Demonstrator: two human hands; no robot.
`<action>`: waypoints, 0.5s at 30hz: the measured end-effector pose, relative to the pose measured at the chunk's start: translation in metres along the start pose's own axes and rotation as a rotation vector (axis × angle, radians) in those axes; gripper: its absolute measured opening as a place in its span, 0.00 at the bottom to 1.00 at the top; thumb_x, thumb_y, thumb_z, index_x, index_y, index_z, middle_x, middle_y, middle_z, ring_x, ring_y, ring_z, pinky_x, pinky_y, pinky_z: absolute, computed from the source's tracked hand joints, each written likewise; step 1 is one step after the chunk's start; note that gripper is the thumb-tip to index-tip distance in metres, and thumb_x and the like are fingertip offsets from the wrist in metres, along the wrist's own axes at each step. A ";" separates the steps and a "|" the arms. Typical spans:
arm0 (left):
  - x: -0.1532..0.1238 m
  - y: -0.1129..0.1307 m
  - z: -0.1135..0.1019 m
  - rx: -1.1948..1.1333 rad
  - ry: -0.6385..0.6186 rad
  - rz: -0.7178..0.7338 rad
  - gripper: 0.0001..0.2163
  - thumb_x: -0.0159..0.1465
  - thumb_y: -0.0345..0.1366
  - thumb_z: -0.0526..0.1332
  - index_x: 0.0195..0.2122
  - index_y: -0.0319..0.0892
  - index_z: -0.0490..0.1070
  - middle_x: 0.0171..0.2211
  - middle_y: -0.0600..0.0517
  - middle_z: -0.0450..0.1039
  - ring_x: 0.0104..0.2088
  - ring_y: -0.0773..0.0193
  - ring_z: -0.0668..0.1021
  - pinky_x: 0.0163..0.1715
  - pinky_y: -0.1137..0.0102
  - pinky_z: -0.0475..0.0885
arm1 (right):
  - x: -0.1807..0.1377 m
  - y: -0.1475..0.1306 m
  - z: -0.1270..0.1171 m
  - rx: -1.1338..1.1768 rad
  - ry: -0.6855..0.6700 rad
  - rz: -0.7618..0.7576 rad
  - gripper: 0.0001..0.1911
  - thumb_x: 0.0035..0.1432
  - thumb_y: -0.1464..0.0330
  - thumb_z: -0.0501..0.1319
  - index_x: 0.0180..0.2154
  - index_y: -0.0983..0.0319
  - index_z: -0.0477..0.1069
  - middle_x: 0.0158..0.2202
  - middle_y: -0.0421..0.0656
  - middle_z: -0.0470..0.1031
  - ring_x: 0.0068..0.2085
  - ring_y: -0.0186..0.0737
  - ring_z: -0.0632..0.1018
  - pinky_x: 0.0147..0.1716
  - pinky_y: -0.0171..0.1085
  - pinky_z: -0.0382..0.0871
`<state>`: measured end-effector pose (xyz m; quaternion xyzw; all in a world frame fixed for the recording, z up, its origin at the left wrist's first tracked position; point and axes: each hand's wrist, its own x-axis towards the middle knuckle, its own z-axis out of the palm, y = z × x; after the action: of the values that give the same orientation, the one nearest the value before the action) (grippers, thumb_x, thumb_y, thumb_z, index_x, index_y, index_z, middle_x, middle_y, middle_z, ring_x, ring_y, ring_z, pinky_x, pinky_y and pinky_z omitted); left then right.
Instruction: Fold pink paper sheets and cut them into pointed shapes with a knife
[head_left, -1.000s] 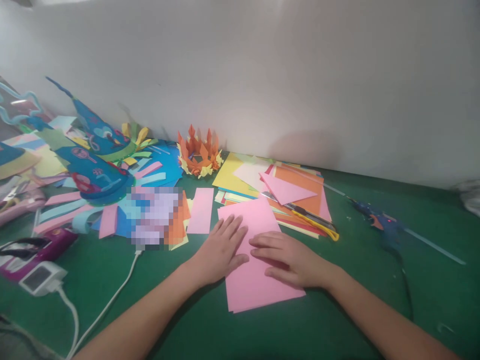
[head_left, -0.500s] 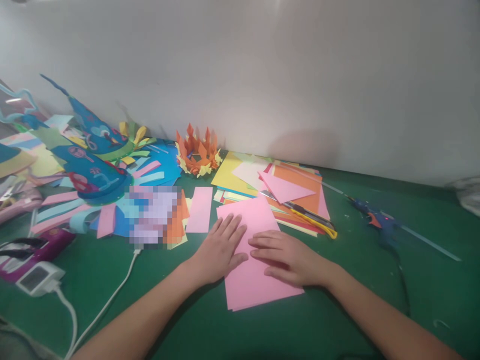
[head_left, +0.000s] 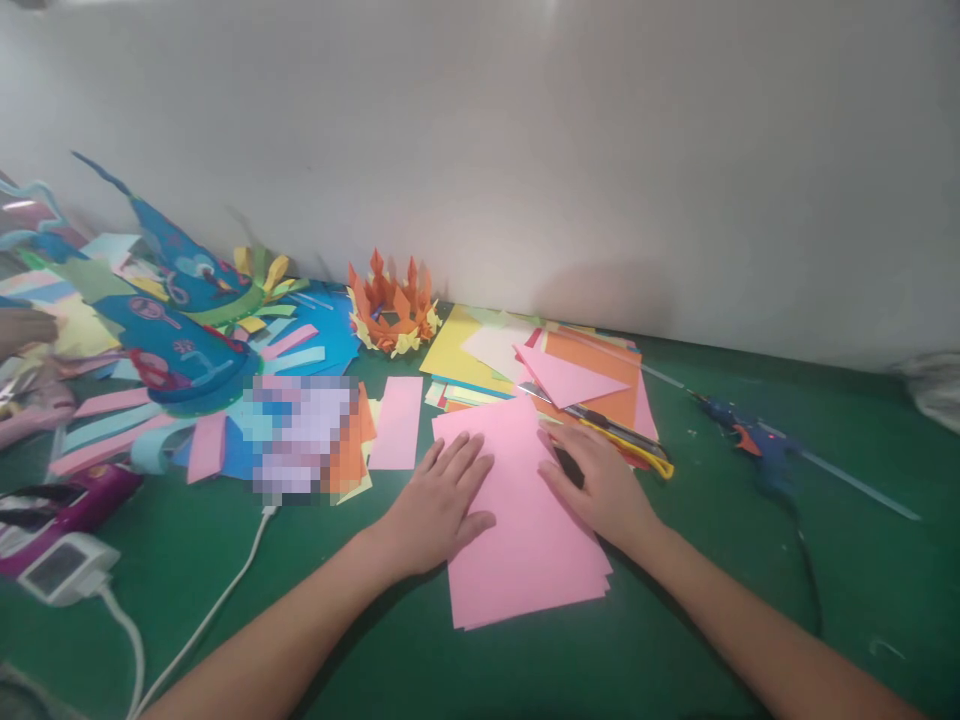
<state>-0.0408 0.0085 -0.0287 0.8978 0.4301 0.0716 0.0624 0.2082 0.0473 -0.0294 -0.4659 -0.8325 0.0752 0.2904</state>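
Note:
A small stack of pink paper sheets (head_left: 517, 530) lies on the green table (head_left: 675, 620) in front of me. My left hand (head_left: 439, 505) rests flat on the stack's left edge, fingers stretched out. My right hand (head_left: 600, 480) lies at the stack's right edge, fingers extended toward the far corner. Just beyond its fingertips a yellow utility knife (head_left: 622, 440) rests on a pile of coloured paper (head_left: 540, 370). Neither hand grips anything.
An orange paper crown (head_left: 390, 305) stands by the white wall. Blue paper hats and coloured strips (head_left: 195, 330) crowd the left. A pink strip (head_left: 397, 420) lies beside the stack. A blue glue gun (head_left: 757, 445) sits to the right, a white charger with cable (head_left: 64, 570) at the left.
My right hand slid off the middle of the pink stack to its right edge, toward the utility knife. The left hand stayed in place. The top sheets look slightly fanned.

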 end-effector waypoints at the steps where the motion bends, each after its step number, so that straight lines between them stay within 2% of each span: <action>1: 0.000 0.000 0.000 -0.010 0.005 0.003 0.27 0.68 0.49 0.49 0.63 0.38 0.53 0.66 0.41 0.51 0.66 0.47 0.52 0.62 0.49 0.51 | 0.000 0.000 0.000 0.025 -0.003 0.011 0.20 0.59 0.63 0.58 0.53 0.61 0.67 0.51 0.49 0.74 0.50 0.51 0.74 0.49 0.52 0.69; 5: 0.000 0.001 -0.004 -0.083 0.043 -0.002 0.25 0.67 0.46 0.53 0.61 0.39 0.55 0.64 0.41 0.55 0.66 0.45 0.51 0.61 0.47 0.53 | -0.003 -0.002 0.001 0.175 0.017 0.060 0.23 0.58 0.64 0.59 0.55 0.58 0.63 0.54 0.48 0.71 0.52 0.49 0.73 0.51 0.51 0.68; 8: 0.001 0.002 -0.008 -0.159 0.070 -0.037 0.22 0.63 0.46 0.59 0.52 0.36 0.62 0.56 0.37 0.62 0.63 0.43 0.58 0.59 0.47 0.59 | -0.005 -0.006 0.002 0.382 0.025 0.118 0.24 0.59 0.66 0.59 0.56 0.55 0.61 0.55 0.46 0.70 0.50 0.45 0.75 0.51 0.48 0.69; 10: 0.001 0.002 -0.011 -0.208 0.093 -0.051 0.20 0.61 0.45 0.61 0.48 0.37 0.63 0.52 0.38 0.63 0.59 0.43 0.63 0.56 0.48 0.63 | -0.005 -0.008 0.003 0.491 0.033 0.152 0.25 0.59 0.67 0.59 0.58 0.54 0.58 0.55 0.46 0.69 0.49 0.44 0.76 0.50 0.47 0.71; 12: 0.001 0.002 -0.011 -0.243 0.122 -0.042 0.19 0.60 0.44 0.62 0.47 0.39 0.62 0.51 0.39 0.63 0.57 0.44 0.65 0.54 0.48 0.65 | -0.004 -0.007 0.003 0.429 0.034 0.175 0.27 0.58 0.66 0.59 0.59 0.55 0.57 0.56 0.47 0.68 0.51 0.47 0.74 0.51 0.49 0.70; 15: 0.000 0.001 -0.010 -0.258 0.147 -0.014 0.18 0.60 0.44 0.62 0.48 0.40 0.62 0.51 0.39 0.62 0.58 0.43 0.64 0.54 0.47 0.64 | -0.003 -0.002 0.004 0.177 0.018 0.163 0.30 0.55 0.62 0.62 0.59 0.57 0.60 0.57 0.49 0.68 0.57 0.54 0.69 0.55 0.57 0.64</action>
<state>-0.0413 0.0083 -0.0190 0.8716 0.4269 0.1914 0.1463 0.2054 0.0440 -0.0335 -0.5052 -0.7794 0.1677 0.3306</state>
